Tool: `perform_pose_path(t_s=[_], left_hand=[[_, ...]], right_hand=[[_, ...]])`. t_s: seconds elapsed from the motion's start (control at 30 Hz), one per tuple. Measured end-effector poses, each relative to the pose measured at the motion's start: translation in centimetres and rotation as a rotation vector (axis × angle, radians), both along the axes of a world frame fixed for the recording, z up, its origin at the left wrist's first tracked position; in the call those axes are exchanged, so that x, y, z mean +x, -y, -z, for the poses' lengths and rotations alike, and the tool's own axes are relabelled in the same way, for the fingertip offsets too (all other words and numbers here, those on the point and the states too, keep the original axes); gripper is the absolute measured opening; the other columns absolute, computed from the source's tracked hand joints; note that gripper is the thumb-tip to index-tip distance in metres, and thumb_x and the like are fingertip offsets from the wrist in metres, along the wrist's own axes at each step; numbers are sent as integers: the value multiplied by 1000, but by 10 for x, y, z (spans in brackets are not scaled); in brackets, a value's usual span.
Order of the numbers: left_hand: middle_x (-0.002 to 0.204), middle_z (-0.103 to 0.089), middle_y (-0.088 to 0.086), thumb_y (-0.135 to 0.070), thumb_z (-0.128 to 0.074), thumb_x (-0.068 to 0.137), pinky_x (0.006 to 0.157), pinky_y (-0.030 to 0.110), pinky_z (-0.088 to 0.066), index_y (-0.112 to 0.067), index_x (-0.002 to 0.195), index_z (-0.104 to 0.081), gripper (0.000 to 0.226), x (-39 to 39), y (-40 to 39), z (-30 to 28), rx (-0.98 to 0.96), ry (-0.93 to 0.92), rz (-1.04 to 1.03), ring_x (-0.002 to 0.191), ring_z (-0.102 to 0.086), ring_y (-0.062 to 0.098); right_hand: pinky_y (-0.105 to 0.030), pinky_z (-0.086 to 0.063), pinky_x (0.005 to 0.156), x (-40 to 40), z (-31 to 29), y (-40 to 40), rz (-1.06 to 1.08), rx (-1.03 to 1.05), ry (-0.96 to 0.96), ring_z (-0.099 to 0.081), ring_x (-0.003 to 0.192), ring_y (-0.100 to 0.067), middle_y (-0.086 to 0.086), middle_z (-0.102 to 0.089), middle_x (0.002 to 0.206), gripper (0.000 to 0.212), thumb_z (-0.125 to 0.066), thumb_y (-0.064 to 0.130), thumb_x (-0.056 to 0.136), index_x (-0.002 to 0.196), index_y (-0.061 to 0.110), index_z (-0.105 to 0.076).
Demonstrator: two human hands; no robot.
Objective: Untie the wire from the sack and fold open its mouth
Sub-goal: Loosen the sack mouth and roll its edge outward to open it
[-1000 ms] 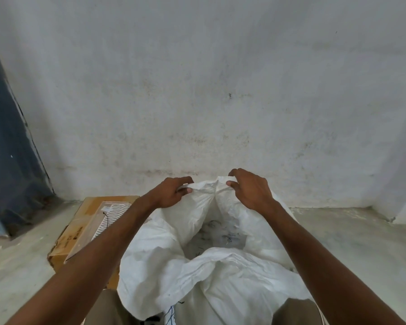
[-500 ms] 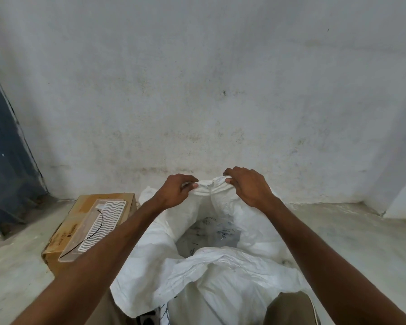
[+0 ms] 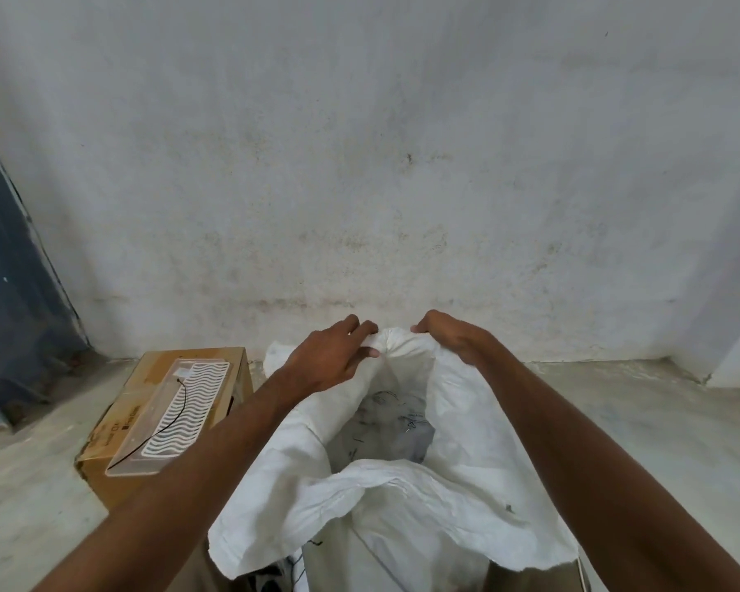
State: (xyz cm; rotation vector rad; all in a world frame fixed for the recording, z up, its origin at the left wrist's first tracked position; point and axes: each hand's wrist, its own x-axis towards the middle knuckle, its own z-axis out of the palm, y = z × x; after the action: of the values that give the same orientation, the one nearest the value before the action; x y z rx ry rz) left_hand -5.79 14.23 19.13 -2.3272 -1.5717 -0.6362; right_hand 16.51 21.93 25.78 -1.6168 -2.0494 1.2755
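No wire binds the sack (image 3: 402,506); its mouth gapes. Both hands, left (image 3: 330,361) and right (image 3: 453,339), pinch the rim at twelve o'clock, leaving that far edge to fold.

We see the white woven sack (image 3: 402,506) upright on the floor, mouth open, near rim folded outward and down, far rim bunched into a gathered knot. Inside shows crumpled greyish material. The thin black wire (image 3: 169,414) lies apart, to the left.
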Motion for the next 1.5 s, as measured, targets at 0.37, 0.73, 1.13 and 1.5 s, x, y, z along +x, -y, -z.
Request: perform_pose_path(t_s=[0.37,0.73,1.13,1.5], left_hand=[[73,-60,7,-19,-46,106,68,32,-39,-1,79,-56,33,5,-33,6,-281,609,-46,66,-50,15],[64,-55,2,-31,-39,103,61,43,-44,-13,81,-51,31,13,-41,5,-287,292,14,61,-51,23],[112,-60,0,-70,-37,96,91,38,-43,-41,125,-52,43,31,-39,-1,-514,401,15,101,-55,17],[81,-55,13,-11,-45,100,76,35,-35,-4,76,-49,25,43,-47,-9,-563,588,-61,77,-46,20]], right_hand=[[-36,-49,73,0,30,-1,-288,1126,502,-59,91,-21,-3,-60,103,12,-55,25,101,108,22,-64],[-34,-25,62,-6,26,-6,-170,360,-44,-32,55,-14,3,-35,54,49,-56,25,97,54,19,-33],[-41,-49,88,13,24,9,63,383,235,-66,100,-31,-11,-66,103,66,-26,68,99,89,13,-60],[-29,-38,61,39,23,13,-81,458,279,-51,66,-15,-7,-59,78,50,-47,55,100,79,10,-53]])
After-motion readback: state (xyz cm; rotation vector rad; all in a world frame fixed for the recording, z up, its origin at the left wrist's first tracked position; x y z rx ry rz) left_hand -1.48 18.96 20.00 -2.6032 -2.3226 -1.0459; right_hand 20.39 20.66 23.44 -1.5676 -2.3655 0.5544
